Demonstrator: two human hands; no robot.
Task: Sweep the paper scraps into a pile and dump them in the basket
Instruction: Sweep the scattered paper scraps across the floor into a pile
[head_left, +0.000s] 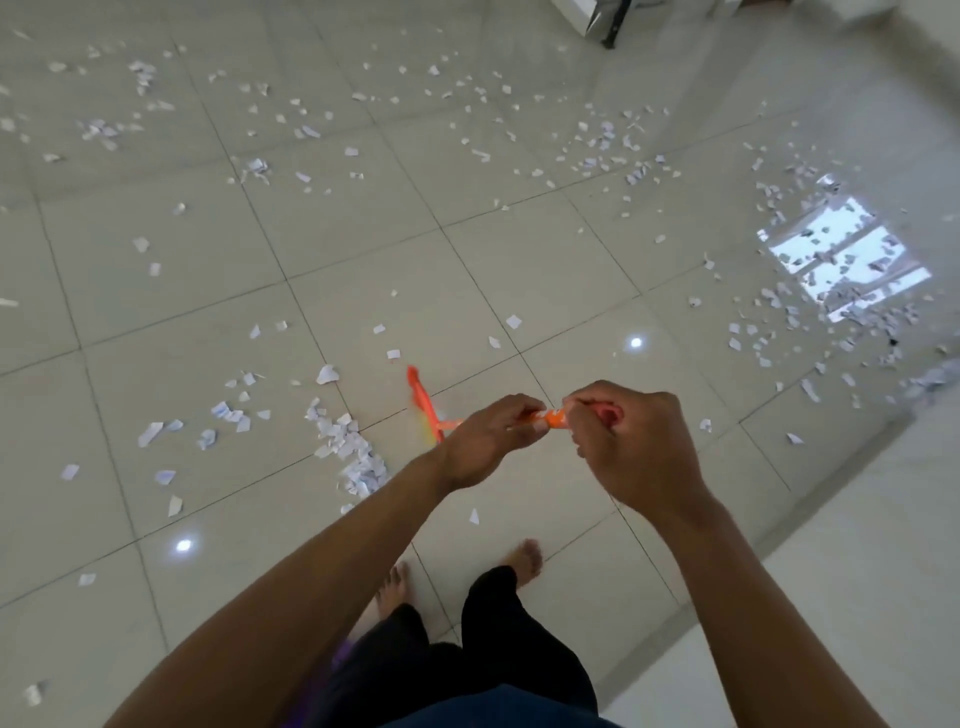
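Observation:
White paper scraps (353, 457) lie scattered over the pale tiled floor, with a small heap just left of my hands and a denser spread at the right (810, 306). Both hands grip an orange broom handle (550, 417) that points away and down; its orange head (422, 395) is blurred near the floor in front of me. My left hand (488, 441) holds the handle lower down, and my right hand (634, 441) is closed around its upper end. No basket is in view.
My bare feet (524, 561) stand on the tiles below my hands. A dark furniture leg (613, 26) stands at the top of the frame. A bright window reflection (841, 254) lies on the floor at the right. A lighter floor strip (857, 545) runs along the lower right.

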